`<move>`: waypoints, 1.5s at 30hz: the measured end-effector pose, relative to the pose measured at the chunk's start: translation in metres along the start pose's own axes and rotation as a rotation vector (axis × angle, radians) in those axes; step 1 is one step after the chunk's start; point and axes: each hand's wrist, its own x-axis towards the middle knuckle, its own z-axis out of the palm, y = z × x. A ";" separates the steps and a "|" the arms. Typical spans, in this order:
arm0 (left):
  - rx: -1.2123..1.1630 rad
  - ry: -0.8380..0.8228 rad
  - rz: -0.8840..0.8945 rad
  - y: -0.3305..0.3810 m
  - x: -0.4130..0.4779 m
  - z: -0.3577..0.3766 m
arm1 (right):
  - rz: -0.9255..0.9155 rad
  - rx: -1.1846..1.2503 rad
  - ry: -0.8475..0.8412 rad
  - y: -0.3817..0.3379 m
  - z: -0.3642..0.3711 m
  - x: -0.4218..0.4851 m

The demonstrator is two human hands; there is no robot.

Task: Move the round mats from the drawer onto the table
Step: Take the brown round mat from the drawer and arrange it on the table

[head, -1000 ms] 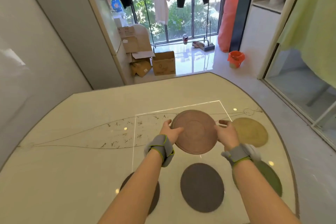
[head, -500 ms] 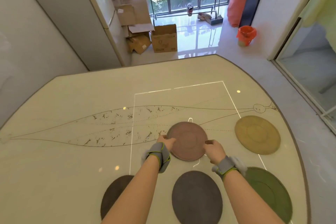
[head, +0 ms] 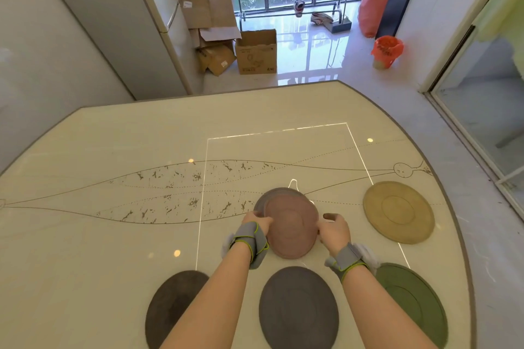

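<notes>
Head view: we lowered pink mat (head: 292, 224) onto counter (head: 113, 235) at 12 o'clock of grey mat (head: 297, 306); left hand (head: 256, 221), right hand (head: 331, 228) still grip its rim; release next.

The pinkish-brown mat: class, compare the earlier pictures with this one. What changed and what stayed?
Both hands, left and right, have brought the pinkish-brown mat nearer the person and lower toward the table; a second mat edge now shows beneath it. The tan mat, green mat and two dark mats stayed put.
</notes>
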 end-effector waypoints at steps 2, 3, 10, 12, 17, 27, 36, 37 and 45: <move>-0.048 -0.028 0.037 -0.004 0.000 0.003 | 0.065 0.026 -0.076 0.000 0.000 0.003; -0.047 -0.029 0.052 -0.006 -0.005 0.002 | 0.073 0.030 -0.098 -0.001 -0.001 -0.001; -0.058 0.044 0.139 -0.005 -0.037 -0.038 | -0.053 0.017 -0.147 -0.017 0.013 -0.029; -0.066 0.143 0.159 -0.008 -0.044 -0.067 | -0.121 -0.005 -0.186 -0.029 0.029 -0.043; -0.051 0.341 0.213 -0.011 -0.063 -0.136 | -0.185 0.014 -0.410 -0.053 0.070 -0.081; -0.431 0.119 -0.005 -0.042 -0.096 -0.180 | -0.103 -0.059 -0.520 -0.051 0.090 -0.119; -0.266 -0.105 0.195 -0.032 -0.135 -0.122 | -0.139 0.289 -0.333 -0.028 0.019 -0.164; -0.247 -0.111 0.203 -0.028 -0.142 -0.118 | -0.154 0.327 -0.326 -0.022 0.013 -0.169; 0.071 -0.453 0.333 -0.075 -0.239 -0.030 | -0.131 0.568 0.028 0.080 -0.087 -0.287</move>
